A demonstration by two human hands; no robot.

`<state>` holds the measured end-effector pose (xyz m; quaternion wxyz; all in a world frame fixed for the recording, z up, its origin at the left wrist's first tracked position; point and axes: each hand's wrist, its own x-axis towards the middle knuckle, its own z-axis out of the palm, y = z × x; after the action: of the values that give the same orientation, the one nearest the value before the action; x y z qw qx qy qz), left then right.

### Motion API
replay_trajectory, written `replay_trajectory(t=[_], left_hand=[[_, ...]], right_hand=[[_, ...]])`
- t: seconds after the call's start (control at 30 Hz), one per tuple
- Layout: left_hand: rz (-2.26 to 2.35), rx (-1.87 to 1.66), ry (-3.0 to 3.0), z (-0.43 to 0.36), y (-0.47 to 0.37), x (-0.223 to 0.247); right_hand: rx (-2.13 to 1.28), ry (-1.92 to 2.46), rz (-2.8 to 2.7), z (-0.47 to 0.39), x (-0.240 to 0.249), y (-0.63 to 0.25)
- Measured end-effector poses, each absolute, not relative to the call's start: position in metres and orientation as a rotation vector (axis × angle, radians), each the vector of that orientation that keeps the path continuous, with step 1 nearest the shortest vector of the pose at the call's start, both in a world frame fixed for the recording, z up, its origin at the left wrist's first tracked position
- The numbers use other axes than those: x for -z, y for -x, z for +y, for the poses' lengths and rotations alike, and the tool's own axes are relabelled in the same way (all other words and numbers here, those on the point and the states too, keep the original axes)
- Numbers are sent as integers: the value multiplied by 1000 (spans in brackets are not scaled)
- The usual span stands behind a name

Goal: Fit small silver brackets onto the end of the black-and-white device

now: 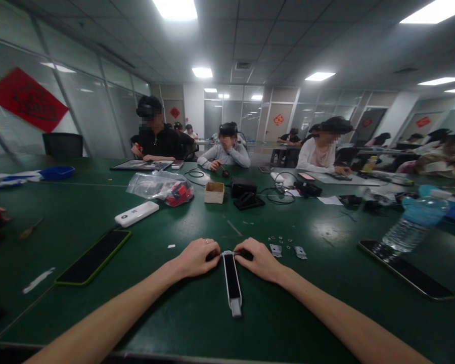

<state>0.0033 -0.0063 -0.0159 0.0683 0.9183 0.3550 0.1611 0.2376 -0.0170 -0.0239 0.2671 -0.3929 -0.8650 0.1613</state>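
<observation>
A long narrow device with a black face, a pale frame and a grey block at its near end lies on the green table, pointing toward me. My left hand is closed in a pinch at the left side of its far end. From the other side, my right hand pinches the same far end with thumb and forefinger. What exactly sits between the fingertips is too small to tell. Just right of my right hand lie two small metal brackets, one nearer and one farther, with several tiny rings behind them.
A green-edged phone and a white power bank lie left. Ahead are a plastic bag, a small box and a black case. At right, a water bottle stands by another phone. People sit across the table.
</observation>
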Motion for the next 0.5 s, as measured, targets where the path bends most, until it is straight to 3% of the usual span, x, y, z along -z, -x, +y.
replay_trajectory(t=[0.5], left_hand=[[1102,-458,-2770,-8,-5,13]], right_hand=[[-458,1062,-2311,-16,26,-240]])
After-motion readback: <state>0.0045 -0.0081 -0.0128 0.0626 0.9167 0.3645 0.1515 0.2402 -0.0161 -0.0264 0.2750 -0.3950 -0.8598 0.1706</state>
